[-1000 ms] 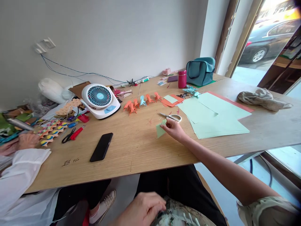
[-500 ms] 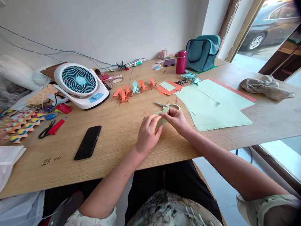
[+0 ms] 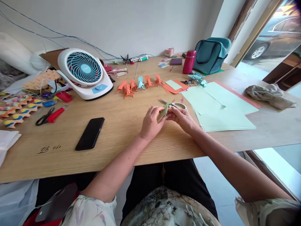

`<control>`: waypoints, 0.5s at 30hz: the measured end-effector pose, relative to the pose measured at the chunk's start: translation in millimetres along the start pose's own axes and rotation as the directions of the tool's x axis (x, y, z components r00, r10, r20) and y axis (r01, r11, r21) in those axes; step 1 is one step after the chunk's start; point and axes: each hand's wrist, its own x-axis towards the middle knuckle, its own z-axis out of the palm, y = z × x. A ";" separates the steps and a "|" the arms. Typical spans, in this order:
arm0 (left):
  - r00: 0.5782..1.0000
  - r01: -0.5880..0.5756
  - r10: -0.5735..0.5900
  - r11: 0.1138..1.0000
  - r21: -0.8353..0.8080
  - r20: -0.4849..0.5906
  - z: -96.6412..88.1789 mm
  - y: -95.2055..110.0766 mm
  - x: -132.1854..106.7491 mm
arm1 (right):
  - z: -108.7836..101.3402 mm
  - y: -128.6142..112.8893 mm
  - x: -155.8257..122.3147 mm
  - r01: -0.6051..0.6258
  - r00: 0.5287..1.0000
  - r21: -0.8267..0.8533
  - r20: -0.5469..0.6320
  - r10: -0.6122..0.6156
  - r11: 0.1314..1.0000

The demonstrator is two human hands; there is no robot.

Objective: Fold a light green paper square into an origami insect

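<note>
Nearest to us on the table (image 3: 122,125), a dark phone (image 3: 90,134) lies flat to the left of the working hands, touched by neither; slightly farther off, the left hand (image 3: 151,123) pinches a small green paper (image 3: 163,112) between thumb and fingers; the right hand (image 3: 183,118) meets the paper's right side with thumb and fingertips drawn together on it; the piece thus stands tilted between the two hands; fingers cover part of it, so we cannot count its folds with confidence.

Just behind the fingers rest the white-handled scissors (image 3: 175,104), held by no one; to the right spread large pale green sheets (image 3: 223,119), flat and unfolded, overlapping a red sheet (image 3: 250,105).

Farther back we find a loose row of shaped orange figures (image 3: 128,90) with one light-blue figure (image 3: 140,83) among them; beside the row lie flat orange pieces (image 3: 179,90) under a pale green rectangle (image 3: 173,84); we judge the row to be finished folding, the held piece to be at an early stage with most of its shaping left, and the flat stock to be unworked; behind stand a fan (image 3: 96,89) and a red bottle (image 3: 189,62).
</note>
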 end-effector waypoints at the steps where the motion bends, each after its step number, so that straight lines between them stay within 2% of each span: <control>1: 1.000 0.020 -0.021 1.000 -0.024 -0.023 0.3 -1.1 -0.7 | -0.3 1.0 -0.6 0.010 1.000 -0.020 0.018 -0.009 1.000; 3: 0.995 0.068 -0.073 0.994 -0.085 -0.061 0.8 -2.6 -2.0 | 0.2 2.4 -1.6 0.024 0.999 -0.056 0.041 -0.021 0.998; 5: 0.981 0.164 -0.179 0.969 -0.186 -0.071 1.2 -4.2 -2.3 | 1.8 3.1 -1.9 0.042 0.999 -0.089 0.029 -0.040 0.995; 7: 0.943 0.301 -0.333 0.887 -0.351 -0.032 1.2 -6.9 -1.6 | 3.2 3.4 -1.0 0.077 0.997 -0.122 -0.019 -0.080 0.990; 9: 0.900 0.397 -0.434 0.770 -0.499 0.047 1.5 -10.4 -0.6 | 3.6 3.5 0.9 0.129 0.987 -0.151 -0.073 -0.141 0.980; 11: 0.884 0.428 -0.453 0.691 -0.582 0.113 2.6 -13.0 -0.2 | 3.2 3.5 2.8 0.177 0.975 -0.161 -0.107 -0.195 0.971; 15: 0.886 0.442 -0.424 0.644 -0.624 0.190 8.0 -11.5 -2.6 | 3.9 3.2 3.6 0.211 0.970 -0.176 -0.083 -0.228 0.962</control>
